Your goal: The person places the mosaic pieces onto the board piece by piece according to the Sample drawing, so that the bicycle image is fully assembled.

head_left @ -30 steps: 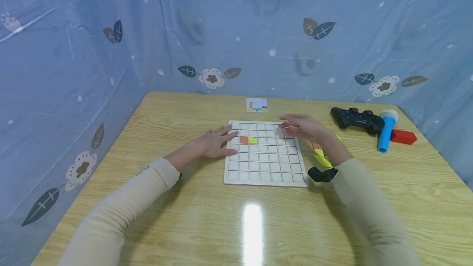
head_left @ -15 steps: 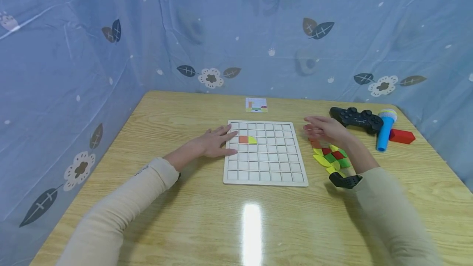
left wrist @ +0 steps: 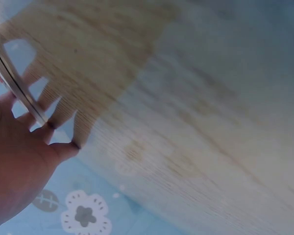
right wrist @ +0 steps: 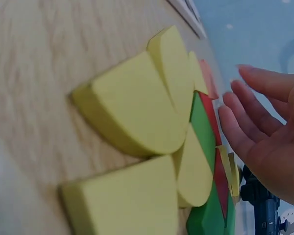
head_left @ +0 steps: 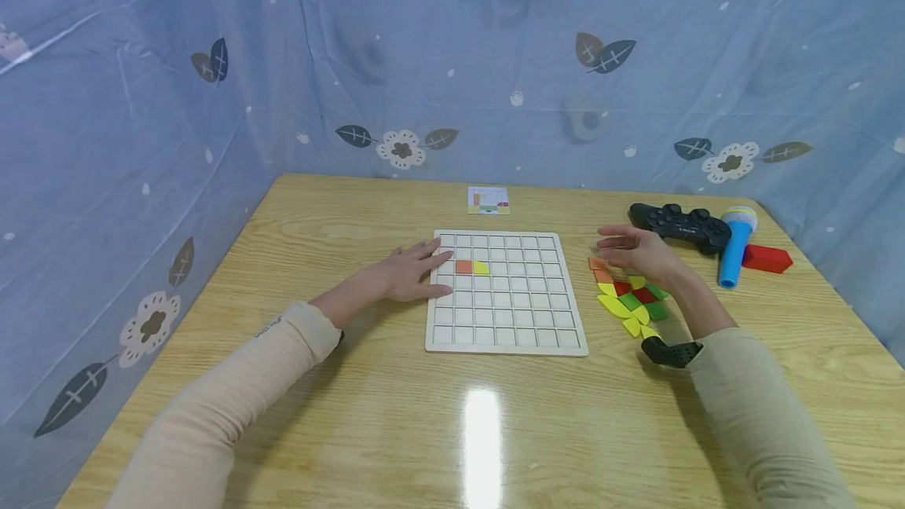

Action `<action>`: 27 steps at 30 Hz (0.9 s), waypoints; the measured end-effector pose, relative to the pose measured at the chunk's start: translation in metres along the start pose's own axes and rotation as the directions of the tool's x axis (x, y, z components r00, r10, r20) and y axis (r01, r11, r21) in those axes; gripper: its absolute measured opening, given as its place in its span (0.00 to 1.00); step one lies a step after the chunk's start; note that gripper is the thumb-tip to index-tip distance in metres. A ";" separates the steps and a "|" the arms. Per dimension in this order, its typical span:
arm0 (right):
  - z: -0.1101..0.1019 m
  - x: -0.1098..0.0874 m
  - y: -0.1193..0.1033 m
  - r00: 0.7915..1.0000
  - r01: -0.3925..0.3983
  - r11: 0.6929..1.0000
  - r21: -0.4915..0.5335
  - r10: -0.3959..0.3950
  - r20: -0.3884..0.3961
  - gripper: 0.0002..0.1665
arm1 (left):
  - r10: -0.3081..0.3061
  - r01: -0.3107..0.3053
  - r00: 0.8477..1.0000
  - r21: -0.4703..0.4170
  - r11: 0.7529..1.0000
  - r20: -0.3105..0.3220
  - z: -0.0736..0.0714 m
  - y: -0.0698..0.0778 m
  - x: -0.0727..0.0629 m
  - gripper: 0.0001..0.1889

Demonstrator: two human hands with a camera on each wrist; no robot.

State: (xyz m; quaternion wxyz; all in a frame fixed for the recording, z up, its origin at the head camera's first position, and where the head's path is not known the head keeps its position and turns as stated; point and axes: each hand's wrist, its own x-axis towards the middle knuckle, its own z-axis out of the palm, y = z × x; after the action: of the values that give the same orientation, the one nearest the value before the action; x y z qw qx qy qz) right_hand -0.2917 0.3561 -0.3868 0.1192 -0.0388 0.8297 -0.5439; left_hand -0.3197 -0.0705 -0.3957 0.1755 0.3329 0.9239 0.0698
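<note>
A white gridded board (head_left: 504, 313) lies on the table, with an orange square tile (head_left: 463, 267) and a yellow tile (head_left: 481, 267) with one rounded corner side by side in its cells. My left hand (head_left: 406, 273), fingers spread, rests on the board's left edge. Over the far end of a heap of colored tiles (head_left: 628, 301) hovers my right hand (head_left: 639, 251), its fingers loosely bent and holding nothing. In the right wrist view, yellow pieces (right wrist: 137, 107) lie close to the camera, with green and red pieces beyond, apart from the fingers.
A small printed card (head_left: 488, 199) with a colored pattern lies behind the board. At the back right are a black game controller (head_left: 680, 226), a blue toy microphone (head_left: 738, 250) and a red block (head_left: 767, 258). A blue patterned cloth (head_left: 452, 61) hangs behind the table.
My right hand has moved right, from above the board's far right corner to over the loose tiles, uncovering the heap. The left hand stays on the board's edge.
</note>
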 end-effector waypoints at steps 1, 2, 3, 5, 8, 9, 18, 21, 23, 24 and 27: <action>0.000 0.000 0.001 1.000 0.015 0.999 -0.047 -0.015 0.002 0.32 | 0.002 -0.002 1.000 0.002 1.000 -0.001 0.000 0.000 0.000 0.41; 0.000 0.001 0.002 1.000 0.029 0.995 -0.094 -0.029 0.003 0.32 | 0.003 -0.003 1.000 0.002 1.000 -0.003 0.001 0.000 0.000 0.41; 0.001 0.001 0.003 0.999 0.040 0.991 -0.130 -0.039 0.005 0.32 | 0.004 -0.004 1.000 0.001 1.000 -0.004 0.001 0.000 0.000 0.41; 0.003 0.002 0.003 0.998 0.058 0.984 -0.165 -0.058 0.009 0.32 | 0.004 -0.004 1.000 0.002 1.000 -0.006 0.001 -0.001 0.001 0.41; 0.006 0.003 0.002 0.997 0.076 0.975 -0.207 -0.076 0.007 0.30 | 0.001 -0.001 1.000 -0.002 1.000 -0.007 0.002 0.000 0.001 0.41; 0.008 0.003 0.002 0.997 0.081 0.972 -0.220 -0.082 0.006 0.30 | 0.000 0.000 1.000 -0.004 1.000 -0.007 0.002 0.000 0.000 0.41; 0.015 0.008 0.002 0.988 0.126 0.939 -0.321 -0.148 -0.048 0.26 | 0.003 -0.003 1.000 0.004 1.000 -0.006 -0.002 0.003 -0.001 0.41; 0.016 0.009 0.002 0.989 0.116 0.933 -0.340 -0.141 -0.048 0.25 | 0.006 -0.006 1.000 0.001 1.000 -0.011 -0.002 0.003 -0.001 0.41; 0.017 0.010 0.001 0.989 0.111 0.928 -0.357 -0.138 -0.051 0.24 | 0.006 -0.006 1.000 0.001 1.000 -0.012 -0.001 0.002 0.000 0.41; 0.018 0.010 0.001 0.989 0.108 0.925 -0.365 -0.136 -0.052 0.24 | 0.008 -0.008 1.000 0.000 1.000 -0.014 -0.001 0.001 0.000 0.41; 0.018 0.011 0.002 0.989 0.114 0.920 -0.374 -0.139 -0.042 0.24 | 0.009 -0.009 1.000 0.001 1.000 -0.013 0.001 0.000 0.001 0.41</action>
State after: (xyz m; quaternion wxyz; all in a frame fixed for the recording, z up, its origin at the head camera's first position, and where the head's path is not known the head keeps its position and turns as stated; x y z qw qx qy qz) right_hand -0.2982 0.3388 -0.3969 0.0460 -0.0955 0.9167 -0.3851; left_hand -0.3198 -0.0699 -0.3963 0.1689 0.3368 0.9235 0.0724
